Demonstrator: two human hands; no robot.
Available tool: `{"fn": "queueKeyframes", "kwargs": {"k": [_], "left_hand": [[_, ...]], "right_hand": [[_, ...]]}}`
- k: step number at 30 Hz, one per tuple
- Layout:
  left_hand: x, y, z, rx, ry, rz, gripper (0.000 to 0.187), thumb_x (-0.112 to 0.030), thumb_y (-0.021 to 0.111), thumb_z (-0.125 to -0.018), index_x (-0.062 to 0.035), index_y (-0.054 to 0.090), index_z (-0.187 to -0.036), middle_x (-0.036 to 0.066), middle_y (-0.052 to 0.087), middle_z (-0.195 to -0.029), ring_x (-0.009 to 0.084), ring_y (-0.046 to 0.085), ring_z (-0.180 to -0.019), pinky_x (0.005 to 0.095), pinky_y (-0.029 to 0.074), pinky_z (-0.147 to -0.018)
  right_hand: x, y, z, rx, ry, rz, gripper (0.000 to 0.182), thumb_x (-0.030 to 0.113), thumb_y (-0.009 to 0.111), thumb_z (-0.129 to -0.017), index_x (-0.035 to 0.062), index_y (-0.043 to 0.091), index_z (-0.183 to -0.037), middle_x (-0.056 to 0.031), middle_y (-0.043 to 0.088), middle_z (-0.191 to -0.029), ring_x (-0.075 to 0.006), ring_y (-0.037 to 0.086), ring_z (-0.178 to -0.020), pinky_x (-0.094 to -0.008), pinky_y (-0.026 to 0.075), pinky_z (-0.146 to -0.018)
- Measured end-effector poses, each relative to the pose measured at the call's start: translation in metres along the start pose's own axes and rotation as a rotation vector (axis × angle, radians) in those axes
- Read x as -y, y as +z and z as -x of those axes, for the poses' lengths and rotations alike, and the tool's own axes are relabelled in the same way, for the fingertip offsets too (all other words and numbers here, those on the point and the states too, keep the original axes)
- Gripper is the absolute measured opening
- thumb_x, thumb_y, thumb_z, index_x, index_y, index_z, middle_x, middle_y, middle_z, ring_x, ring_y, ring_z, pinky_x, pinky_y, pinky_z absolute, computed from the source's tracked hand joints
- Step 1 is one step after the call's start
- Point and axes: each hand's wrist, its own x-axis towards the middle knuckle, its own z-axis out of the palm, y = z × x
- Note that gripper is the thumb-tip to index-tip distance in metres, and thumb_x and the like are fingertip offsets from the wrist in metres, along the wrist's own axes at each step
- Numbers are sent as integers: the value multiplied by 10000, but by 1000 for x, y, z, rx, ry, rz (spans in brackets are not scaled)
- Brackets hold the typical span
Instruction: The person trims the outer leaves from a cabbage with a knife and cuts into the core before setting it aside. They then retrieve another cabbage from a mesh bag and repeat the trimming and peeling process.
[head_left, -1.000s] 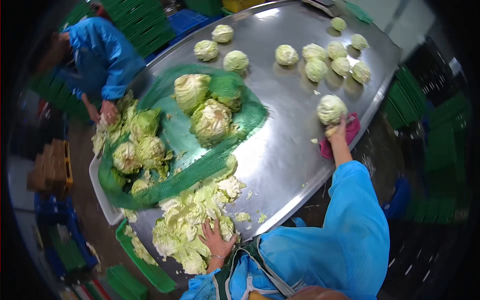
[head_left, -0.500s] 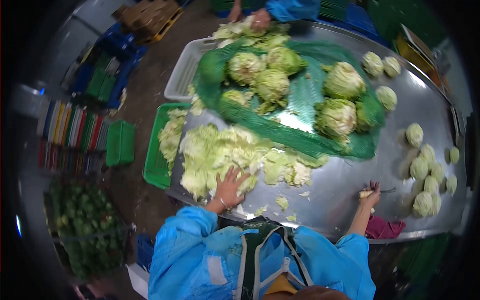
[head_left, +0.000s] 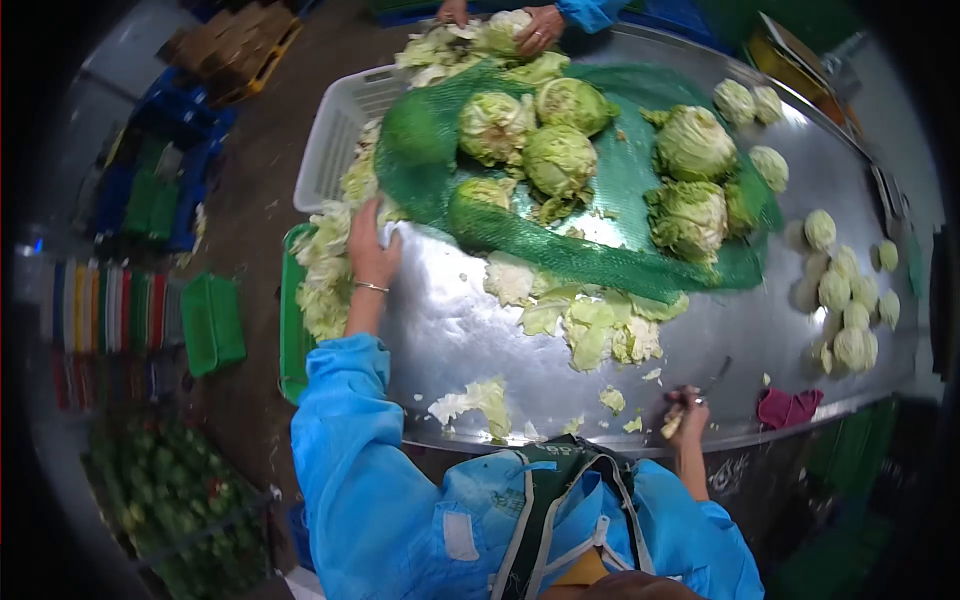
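Observation:
At the table's left edge is my left hand [head_left: 374, 245], fingers stretched out and apart, next to loose cabbage leaves [head_left: 325, 270] that hang over a green crate [head_left: 293, 340]. My right hand [head_left: 688, 418] is closed around the pale handle of a knife [head_left: 672, 424], low over the front edge of the metal table [head_left: 440, 340]. The thin blade points away to the upper right. Between the hands, more torn leaves [head_left: 590, 325] and scraps lie on the steel. Behind them, several untrimmed cabbages [head_left: 560, 160] sit on a green mesh bag [head_left: 610, 260].
Several trimmed cabbages [head_left: 833, 290] stand at the right. A maroon cloth [head_left: 788, 408] lies by the front edge. A white basket [head_left: 335, 110] is at the far left corner. Across the table, another person's hand [head_left: 541, 28] touches a cabbage. Stacked crates [head_left: 110, 305] stand at left.
My left hand has swept from the front to the left edge, and the big leaf pile has shifted off the table towards the green crate. My right hand with the knife has moved left.

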Motion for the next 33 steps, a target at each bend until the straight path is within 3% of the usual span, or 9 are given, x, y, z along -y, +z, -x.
{"fn": "queueKeyframes", "kwargs": {"k": [2,6,10,15,19,24,29,32,33], "left_hand": [[-69,24,-25,70,88,288,461,-68,677,-780,-29,565,-1226,144,595,-1204,268,582,-1114,334,462,-943],[-153,98,-49,306,138,694,358,-128,700,-789,-40,620,-1127,128,667,-1001,224,657,-920,331,516,-829],[-261,167,-57,571,236,915,418,-188,733,-799,-46,602,-1170,103,672,-1049,207,650,-911,307,516,-825],[-369,272,-56,656,260,672,1037,-493,827,-610,39,361,-1370,263,370,-1380,368,374,-1295,407,330,-1085],[-387,308,-43,710,12,575,1213,-448,883,-508,-26,221,-1433,250,296,-1398,394,353,-1289,412,337,-1084],[-352,288,-6,588,-8,751,1136,-391,892,-528,20,250,-1371,202,319,-1331,346,357,-1260,409,331,-1089],[-329,247,19,577,340,729,983,-390,863,-603,-61,322,-1355,169,343,-1288,319,386,-1235,403,326,-1080],[-328,256,12,627,-145,1054,861,-365,821,-672,-30,365,-1322,174,363,-1268,326,364,-1260,406,332,-1068],[-333,247,8,631,-72,775,831,-352,785,-728,-3,357,-1348,182,368,-1291,311,369,-1263,384,332,-1062]], "right_hand": [[-16,22,32,51,68,9,231,256,661,-885,66,538,-935,-101,631,-700,-129,460,-376,-284,398,-323],[-20,53,69,153,106,54,186,184,619,-902,54,499,-959,-107,648,-754,-113,474,-391,-262,402,-335],[-10,50,77,158,90,-2,189,170,617,-904,34,494,-948,-108,649,-756,-111,483,-394,-258,412,-341],[2,42,85,140,121,-23,171,169,597,-915,10,534,-925,-107,653,-756,-101,493,-401,-252,420,-347],[16,26,46,108,15,24,255,222,639,-893,14,537,-1001,-98,664,-772,-108,501,-403,-264,410,-343],[77,43,-37,91,-175,7,386,251,675,-871,-16,539,-1115,-95,691,-852,-97,493,-414,-258,394,-348],[120,107,-124,218,-332,-35,477,263,716,-842,-24,528,-1172,-61,656,-839,-71,482,-438,-225,403,-382],[117,132,-143,314,-305,-37,526,346,751,-809,6,555,-1159,-27,613,-738,-64,453,-410,-208,379,-373],[119,139,-138,316,-309,-4,544,352,755,-803,13,556,-1178,-19,610,-727,-59,448,-414,-207,379,-377]]}}
